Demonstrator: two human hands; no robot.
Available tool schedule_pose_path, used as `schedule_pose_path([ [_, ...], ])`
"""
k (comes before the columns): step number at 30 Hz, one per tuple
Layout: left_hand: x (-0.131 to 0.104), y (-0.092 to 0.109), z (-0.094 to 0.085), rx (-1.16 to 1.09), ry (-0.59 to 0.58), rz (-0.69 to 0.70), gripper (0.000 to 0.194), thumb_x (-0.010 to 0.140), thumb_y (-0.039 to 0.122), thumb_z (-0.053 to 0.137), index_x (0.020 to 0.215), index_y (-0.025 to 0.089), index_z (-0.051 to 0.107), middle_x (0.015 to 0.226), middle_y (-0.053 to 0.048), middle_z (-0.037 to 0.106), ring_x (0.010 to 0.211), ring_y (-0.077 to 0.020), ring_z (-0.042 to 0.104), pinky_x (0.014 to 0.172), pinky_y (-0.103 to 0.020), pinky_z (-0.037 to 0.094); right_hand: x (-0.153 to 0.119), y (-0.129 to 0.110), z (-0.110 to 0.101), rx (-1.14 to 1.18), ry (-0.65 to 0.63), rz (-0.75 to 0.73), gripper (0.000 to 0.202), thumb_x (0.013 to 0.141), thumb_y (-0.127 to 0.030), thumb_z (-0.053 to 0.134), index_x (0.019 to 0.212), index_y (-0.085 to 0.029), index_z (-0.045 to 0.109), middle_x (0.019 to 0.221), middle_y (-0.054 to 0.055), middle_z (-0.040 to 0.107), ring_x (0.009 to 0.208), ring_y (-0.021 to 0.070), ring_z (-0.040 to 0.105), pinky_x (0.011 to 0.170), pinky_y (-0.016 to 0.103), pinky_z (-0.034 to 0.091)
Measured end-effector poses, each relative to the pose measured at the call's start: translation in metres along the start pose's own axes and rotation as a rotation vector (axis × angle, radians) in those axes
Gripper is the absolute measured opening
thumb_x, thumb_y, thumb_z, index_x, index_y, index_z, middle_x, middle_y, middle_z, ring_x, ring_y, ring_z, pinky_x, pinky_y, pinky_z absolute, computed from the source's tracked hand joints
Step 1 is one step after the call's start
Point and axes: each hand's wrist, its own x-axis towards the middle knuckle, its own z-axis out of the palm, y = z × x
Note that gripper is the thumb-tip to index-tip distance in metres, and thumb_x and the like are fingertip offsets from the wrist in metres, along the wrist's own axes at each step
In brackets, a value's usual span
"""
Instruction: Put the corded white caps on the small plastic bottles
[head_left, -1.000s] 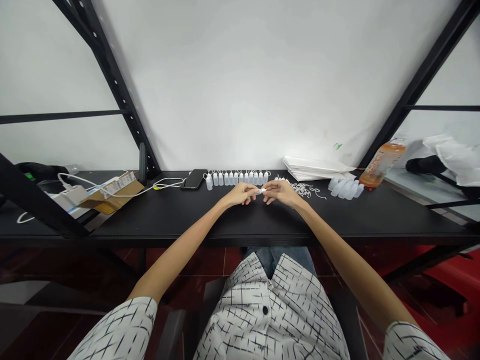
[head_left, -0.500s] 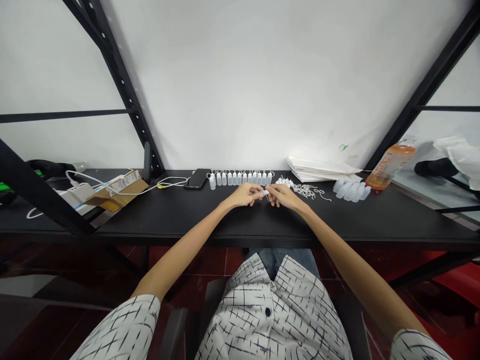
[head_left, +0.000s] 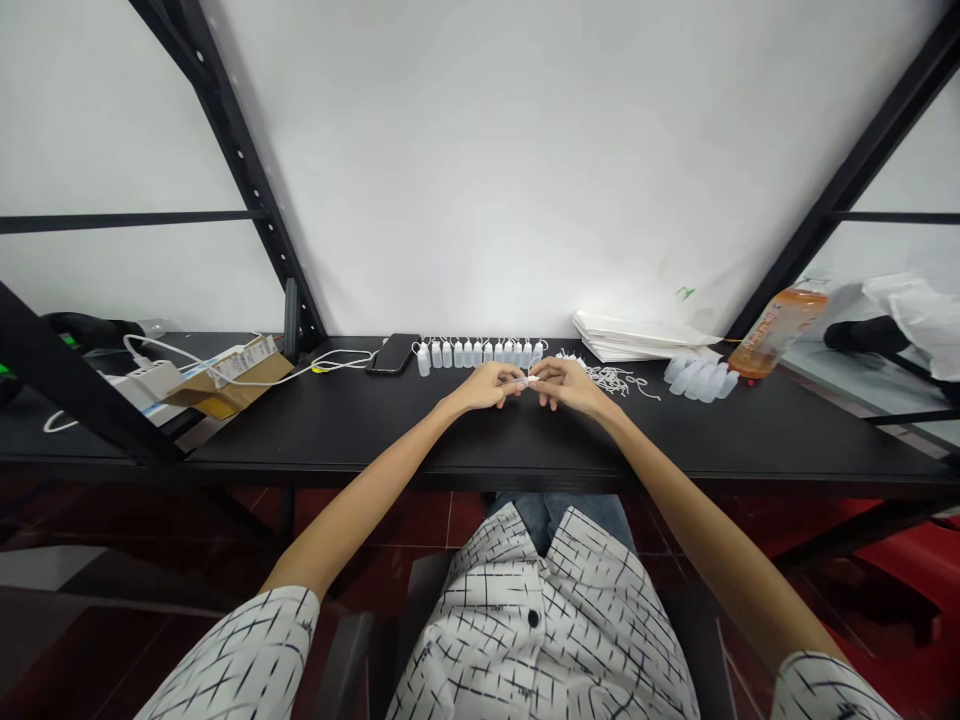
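Our black table [head_left: 337,430] stretches past our left hand [head_left: 484,387] and right hand [head_left: 570,386] on both sides, its near edge on our side of them, with room between. A white stack [head_left: 637,340] lies beyond, right of the right hand; a bottle row [head_left: 469,354] stands just beyond the left. Both hands pinch one small whitish bottle [head_left: 532,379], mostly hidden.

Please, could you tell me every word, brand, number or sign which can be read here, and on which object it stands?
No text can be read with certainty.
Orange bottle: large lettering on its side, too blurred to read.
Paper label on the cardboard box: print too small to read.
Patterned shirt: tiny dark lettering, too small to read.
Row of small bottles: no lettering that I can make out.
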Motion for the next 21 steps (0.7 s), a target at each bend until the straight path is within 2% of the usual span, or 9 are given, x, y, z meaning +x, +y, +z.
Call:
schedule_pose_path([
  [7,-0.0008,-0.0015,0.0001,0.024,-0.008,-0.002,0.029,0.085,0.033,0.060,0.101,0.010,0.067,0.079,-0.006,0.068,0.044,-0.0044,0.050,0.046,-0.018,0.040,0.0028,0.0051,-0.0005,0.011,0.001,0.047,0.044,0.064,-0.051,0.079,0.077,-0.012,0.065,0.063,0.005,0.064,0.052,0.0158,0.063,0.037,0.022,0.046],
  [10,-0.0008,-0.0022,0.0004,0.026,-0.002,0.002,0.029,0.084,0.032,0.061,0.101,0.010,0.068,0.081,-0.006,0.068,0.044,-0.0049,0.051,0.046,-0.018,0.039,0.0024,0.0065,-0.0012,-0.028,-0.007,0.052,0.044,0.068,-0.054,0.075,0.074,-0.012,0.065,0.058,0.004,0.062,0.048,0.0144,0.061,0.035,0.020,0.043],
  [15,-0.0017,-0.0015,0.0022,0.068,0.036,0.012,0.030,0.082,0.032,0.064,0.103,0.011,0.068,0.083,-0.006,0.068,0.043,-0.0052,0.050,0.046,-0.020,0.038,0.0016,0.0061,-0.0014,-0.170,-0.030,0.042,0.046,0.078,-0.059,0.063,0.063,-0.015,0.060,0.049,0.002,0.059,0.035,0.0086,0.047,0.033,0.020,0.035],
  [19,-0.0024,0.0002,0.0027,0.122,0.071,0.022,0.030,0.080,0.029,0.067,0.104,0.012,0.069,0.084,-0.005,0.069,0.042,-0.0052,0.050,0.049,-0.020,0.039,0.0031,0.0076,0.0001,-0.187,-0.027,0.069,0.051,0.079,-0.063,0.058,0.060,-0.016,0.056,0.044,0.001,0.055,0.035,0.0092,0.047,0.033,0.020,0.034],
  [21,-0.0021,0.0008,0.0024,0.139,0.092,0.015,0.031,0.081,0.030,0.066,0.107,0.012,0.068,0.076,-0.003,0.068,0.043,-0.0061,0.051,0.050,-0.020,0.040,0.0037,0.0082,0.0005,-0.169,-0.023,0.090,0.053,0.080,-0.065,0.056,0.059,-0.016,0.054,0.045,0.001,0.054,0.037,0.0095,0.049,0.033,0.019,0.033],
])
